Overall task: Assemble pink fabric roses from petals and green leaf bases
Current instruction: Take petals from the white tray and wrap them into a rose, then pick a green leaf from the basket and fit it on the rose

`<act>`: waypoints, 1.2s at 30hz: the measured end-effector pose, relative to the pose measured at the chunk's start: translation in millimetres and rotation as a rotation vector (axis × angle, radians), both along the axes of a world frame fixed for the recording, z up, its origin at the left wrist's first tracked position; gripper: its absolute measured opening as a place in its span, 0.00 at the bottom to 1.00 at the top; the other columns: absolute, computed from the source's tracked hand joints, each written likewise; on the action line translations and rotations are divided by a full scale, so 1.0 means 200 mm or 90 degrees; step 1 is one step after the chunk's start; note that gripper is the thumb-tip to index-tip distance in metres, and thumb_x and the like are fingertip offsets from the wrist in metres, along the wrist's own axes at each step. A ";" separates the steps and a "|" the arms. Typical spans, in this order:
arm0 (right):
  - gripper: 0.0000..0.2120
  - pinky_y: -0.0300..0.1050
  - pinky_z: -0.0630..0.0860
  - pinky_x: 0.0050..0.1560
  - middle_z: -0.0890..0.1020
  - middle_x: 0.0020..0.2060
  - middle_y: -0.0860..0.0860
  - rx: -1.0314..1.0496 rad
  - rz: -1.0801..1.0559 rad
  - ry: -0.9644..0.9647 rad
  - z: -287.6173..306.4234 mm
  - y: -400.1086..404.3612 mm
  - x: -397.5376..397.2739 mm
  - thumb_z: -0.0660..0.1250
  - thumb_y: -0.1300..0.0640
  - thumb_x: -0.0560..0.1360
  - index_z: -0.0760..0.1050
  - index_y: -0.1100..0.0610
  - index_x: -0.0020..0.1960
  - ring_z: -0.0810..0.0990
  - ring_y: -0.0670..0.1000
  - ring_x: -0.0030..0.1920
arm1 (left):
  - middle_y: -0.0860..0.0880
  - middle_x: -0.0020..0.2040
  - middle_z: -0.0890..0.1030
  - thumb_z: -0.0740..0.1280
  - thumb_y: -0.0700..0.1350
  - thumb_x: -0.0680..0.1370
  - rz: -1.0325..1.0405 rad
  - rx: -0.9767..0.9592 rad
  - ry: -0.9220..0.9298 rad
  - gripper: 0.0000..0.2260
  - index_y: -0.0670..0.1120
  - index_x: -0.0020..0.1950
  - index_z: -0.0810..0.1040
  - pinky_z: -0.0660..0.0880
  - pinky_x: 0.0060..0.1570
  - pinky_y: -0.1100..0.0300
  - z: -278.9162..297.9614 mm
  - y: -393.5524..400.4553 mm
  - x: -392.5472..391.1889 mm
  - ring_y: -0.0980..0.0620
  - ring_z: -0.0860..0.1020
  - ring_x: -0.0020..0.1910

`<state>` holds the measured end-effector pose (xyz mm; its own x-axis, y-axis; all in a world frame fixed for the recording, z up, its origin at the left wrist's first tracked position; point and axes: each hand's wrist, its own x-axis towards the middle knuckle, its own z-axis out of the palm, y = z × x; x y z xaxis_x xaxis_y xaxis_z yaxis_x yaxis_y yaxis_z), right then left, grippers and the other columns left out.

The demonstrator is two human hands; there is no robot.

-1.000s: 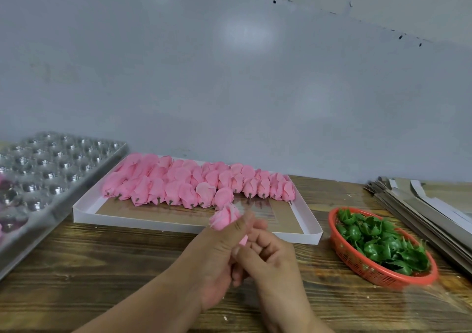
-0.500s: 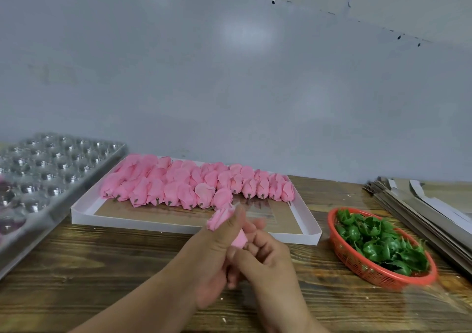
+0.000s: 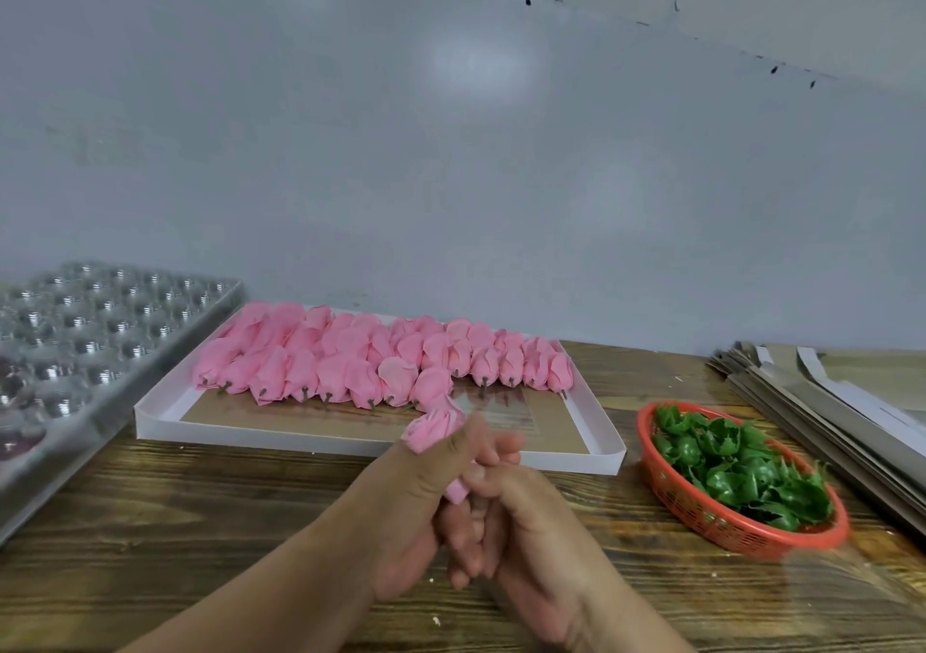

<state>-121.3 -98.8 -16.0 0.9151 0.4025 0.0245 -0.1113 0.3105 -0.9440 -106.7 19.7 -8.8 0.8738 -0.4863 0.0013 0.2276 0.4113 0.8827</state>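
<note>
I see both hands meeting low over the wooden table [image 3: 150, 527], whose dark grained planks lie bare in front of the white tray [image 3: 351, 444], leaving room to move on the near side of it. My left hand [image 3: 416, 512] curls round a pink rose [image 3: 433, 427], the soft crumpled bloom poking out above the thumb and a bit of pink showing below it near the right fingers; my right hand [image 3: 521, 527] is curled against the left, fingers pressed in at the rose's lower end, though I cannot tell exactly what they pinch. The rose sits just in front of the tray's near edge. Inside the tray, rows of finished pink roses [image 3: 381, 362] lie on brown card, stems pointing toward me. Right of the tray stands an oval orange basket [image 3: 711, 517] of mesh plastic filled with glossy green leaf bases [image 3: 741, 467]; further right lie flat grey card sheets [image 3: 827, 402]. Left of the tray a clear moulded blister tray [image 3: 100, 331] slopes upward. Behind the tray rises a plain grey wall [image 3: 451, 151].
</note>
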 end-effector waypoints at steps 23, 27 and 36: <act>0.07 0.36 0.73 0.38 0.80 0.40 0.46 -1.166 -0.137 0.038 0.35 -0.85 0.19 0.67 0.58 0.71 0.83 0.49 0.41 0.78 0.44 0.41 | 0.48 0.29 0.73 0.67 0.51 0.73 0.093 0.034 0.100 0.14 0.44 0.33 0.72 0.78 0.36 0.57 -0.01 -0.01 0.00 0.53 0.75 0.29; 0.08 0.36 0.74 0.39 0.80 0.42 0.46 -1.231 -0.102 0.030 0.32 -0.84 0.23 0.66 0.60 0.73 0.81 0.50 0.44 0.78 0.45 0.43 | 0.48 0.28 0.73 0.66 0.50 0.75 0.100 0.031 0.107 0.14 0.43 0.34 0.71 0.78 0.36 0.57 -0.01 -0.01 0.00 0.53 0.75 0.28; 0.12 0.34 0.68 0.32 0.80 0.35 0.47 -1.200 -0.136 0.023 0.27 -0.82 0.26 0.62 0.61 0.75 0.78 0.52 0.36 0.77 0.44 0.36 | 0.48 0.29 0.73 0.67 0.51 0.76 0.089 0.050 0.134 0.15 0.44 0.34 0.72 0.78 0.40 0.55 -0.03 -0.02 0.01 0.52 0.75 0.30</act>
<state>-69.6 -263.5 38.3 0.9361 -0.2268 -0.2689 -0.2410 -0.9703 -0.0206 -104.2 16.1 -15.1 0.9094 -0.3524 -0.2209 0.3556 0.3837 0.8522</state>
